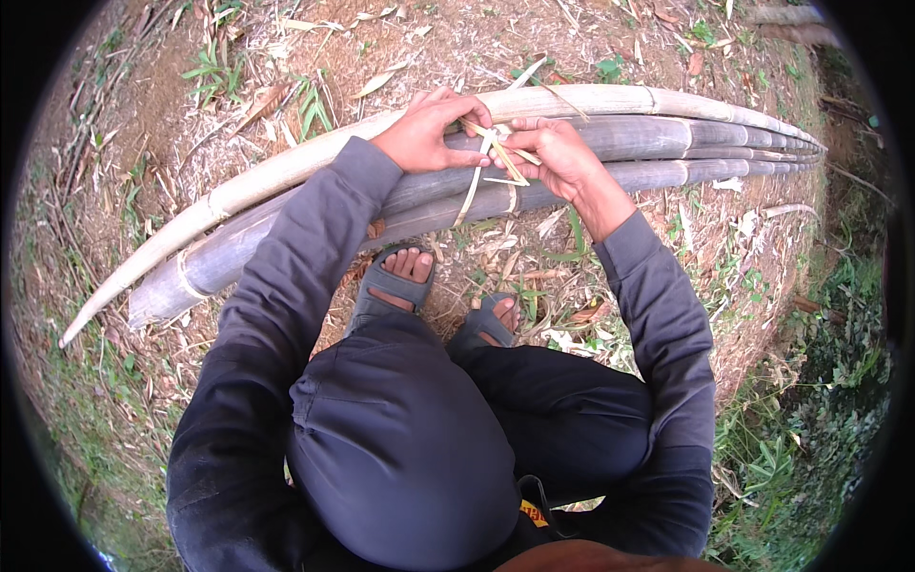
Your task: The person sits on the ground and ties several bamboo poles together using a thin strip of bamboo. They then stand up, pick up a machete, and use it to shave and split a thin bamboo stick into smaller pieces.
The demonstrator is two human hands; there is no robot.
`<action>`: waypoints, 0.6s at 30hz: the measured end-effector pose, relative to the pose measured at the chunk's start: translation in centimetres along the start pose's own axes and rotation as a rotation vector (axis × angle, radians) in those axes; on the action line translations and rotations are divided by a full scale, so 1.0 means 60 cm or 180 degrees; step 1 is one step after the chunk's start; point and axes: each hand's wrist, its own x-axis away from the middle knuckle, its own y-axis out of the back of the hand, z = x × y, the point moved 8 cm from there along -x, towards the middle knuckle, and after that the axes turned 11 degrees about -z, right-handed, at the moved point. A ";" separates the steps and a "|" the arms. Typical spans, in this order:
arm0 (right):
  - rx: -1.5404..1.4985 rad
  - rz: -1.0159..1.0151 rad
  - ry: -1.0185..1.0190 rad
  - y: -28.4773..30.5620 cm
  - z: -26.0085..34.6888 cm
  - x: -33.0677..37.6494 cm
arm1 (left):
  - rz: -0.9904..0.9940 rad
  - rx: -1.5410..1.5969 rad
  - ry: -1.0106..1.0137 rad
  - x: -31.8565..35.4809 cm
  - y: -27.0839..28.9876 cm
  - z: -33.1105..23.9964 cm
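Note:
Pale, flat bamboo strips (490, 143) cross and fold over one another between my two hands, just above a row of bamboo poles (610, 143). My left hand (434, 129) curls around the strips' left side, thumb and fingers closed on them. From the right, my right hand (553, 157) pinches the strips between thumb and fingers. One loose strip end hangs down toward my feet, and another sticks out at the lower right. How the strips interlace under my fingertips is too small to make out.
The long poles lie side by side across the ground (286, 57), in front of my sandalled feet (400, 276). One pale pole (276, 172) lies farthest from me. Dry leaves and grass tufts (310, 105) litter the soil. Dense green plants (820, 410) grow at the right.

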 end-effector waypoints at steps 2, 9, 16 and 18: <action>-0.0198 0.0085 -0.0084 -0.004 -0.001 -0.003 | -0.0140 -0.0129 -0.0233 0.001 0.002 -0.005; -0.0432 0.0410 -0.0228 -0.020 0.001 -0.008 | -0.0408 -0.1062 -0.0840 0.012 0.007 -0.048; 0.1676 0.0619 0.0621 -0.024 0.060 0.049 | -0.0650 -0.1461 -0.1013 0.017 0.003 -0.065; 0.1955 0.0909 0.0837 -0.024 0.068 0.056 | -0.0710 -0.1389 -0.1046 0.017 0.004 -0.065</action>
